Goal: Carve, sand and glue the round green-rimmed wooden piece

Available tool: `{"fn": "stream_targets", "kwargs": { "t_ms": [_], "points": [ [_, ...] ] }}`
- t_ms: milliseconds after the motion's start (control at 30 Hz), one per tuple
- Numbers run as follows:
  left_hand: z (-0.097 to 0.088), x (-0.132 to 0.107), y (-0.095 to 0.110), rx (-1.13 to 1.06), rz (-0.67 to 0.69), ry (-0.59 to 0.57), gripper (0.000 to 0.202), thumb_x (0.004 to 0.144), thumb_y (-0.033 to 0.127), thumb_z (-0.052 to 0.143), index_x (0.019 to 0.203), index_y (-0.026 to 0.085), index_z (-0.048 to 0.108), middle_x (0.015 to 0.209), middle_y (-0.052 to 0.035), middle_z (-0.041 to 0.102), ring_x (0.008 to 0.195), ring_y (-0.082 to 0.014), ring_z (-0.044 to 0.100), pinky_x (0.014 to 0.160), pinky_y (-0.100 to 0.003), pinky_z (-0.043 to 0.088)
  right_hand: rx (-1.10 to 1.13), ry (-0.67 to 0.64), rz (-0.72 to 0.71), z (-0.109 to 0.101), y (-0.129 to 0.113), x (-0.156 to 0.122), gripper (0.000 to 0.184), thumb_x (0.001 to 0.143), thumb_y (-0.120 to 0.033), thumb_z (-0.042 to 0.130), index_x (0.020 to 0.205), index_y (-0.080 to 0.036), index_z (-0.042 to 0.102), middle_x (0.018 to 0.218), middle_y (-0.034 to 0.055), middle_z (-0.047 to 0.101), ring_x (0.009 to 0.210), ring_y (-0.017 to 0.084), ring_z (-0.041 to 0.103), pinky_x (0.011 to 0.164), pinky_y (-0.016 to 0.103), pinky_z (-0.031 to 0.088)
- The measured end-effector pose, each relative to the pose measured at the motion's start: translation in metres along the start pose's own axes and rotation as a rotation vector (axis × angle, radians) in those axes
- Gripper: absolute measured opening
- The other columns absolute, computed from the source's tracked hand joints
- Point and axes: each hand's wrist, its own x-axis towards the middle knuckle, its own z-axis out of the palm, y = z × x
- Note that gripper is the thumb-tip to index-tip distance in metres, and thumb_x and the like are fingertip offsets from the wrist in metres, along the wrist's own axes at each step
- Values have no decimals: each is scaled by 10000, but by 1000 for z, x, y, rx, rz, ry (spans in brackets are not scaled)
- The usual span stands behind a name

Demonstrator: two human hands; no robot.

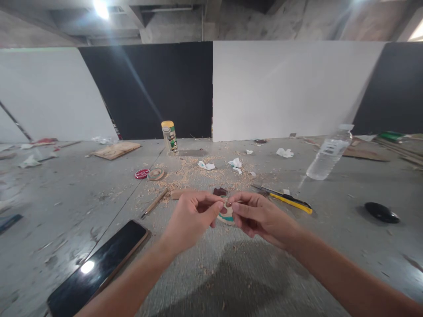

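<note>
My left hand (194,215) and my right hand (259,213) meet in front of me, thumbs and forefingers pinched close together. Between the fingertips is something small that I cannot make out. Just behind and below them lies a round wooden disc (226,218) with a teal painted band, partly covered by the fingers. A small dark brown block (220,191) sits beyond the fingertips. Left of it is a pale wooden block (180,193), partly behind my left hand. A carving tool with a wooden handle (156,202) lies further left.
Wood shavings (191,176) and crumpled tissues (235,164) litter the grey floor. To the right are a yellow utility knife (292,204), a water bottle (328,154) and a black mouse (381,212). Leftward are a phone (99,268), a red round tin (142,174) and a yellow-lidded cup (170,138).
</note>
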Motion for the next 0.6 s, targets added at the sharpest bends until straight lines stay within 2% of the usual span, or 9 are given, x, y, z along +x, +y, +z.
{"fn": "stream_targets", "kwargs": {
  "t_ms": [133, 200, 300, 433, 600],
  "points": [
    [1, -2, 3, -1, -52, -17, 144, 837, 244, 629, 958, 167, 617, 635, 17, 667, 480, -74, 523, 465, -178, 424, -6, -3, 31, 2, -2, 0, 318, 767, -423, 756, 978, -227, 621, 546, -63, 625, 327, 42, 442, 316, 153, 242],
    [2, -4, 4, 21, -57, -26, 171, 851, 256, 624, 1001, 186, 580, 605, 34, 657, 488, -82, 532, 473, -179, 426, -12, -5, 29, 4, -2, 0, 319, 767, -424, 752, 978, -223, 622, 542, -66, 623, 302, 35, 424, 304, 151, 238],
    [3, -6, 6, 72, -11, -19, 85, 859, 253, 611, 885, 174, 597, 653, 5, 676, 513, -89, 549, 496, -197, 440, -20, 35, 9, 6, -1, -1, 277, 767, -415, 752, 909, -211, 631, 568, -57, 633, 301, 24, 426, 299, 144, 231],
    [3, -6, 8, 120, 9, -4, 105, 860, 235, 599, 799, 155, 630, 687, -11, 670, 530, -88, 543, 497, -201, 426, -95, 78, -22, 7, -1, -1, 247, 794, -422, 720, 893, -213, 635, 578, -49, 632, 306, 25, 422, 299, 141, 237],
    [-2, -3, 8, 143, -33, -49, 152, 867, 245, 590, 779, 156, 675, 567, 29, 580, 481, -76, 471, 448, -185, 359, -435, 150, -218, 8, -3, -4, 207, 829, -389, 679, 932, -210, 653, 639, -28, 634, 380, 49, 452, 361, 176, 383]
  ]
}}
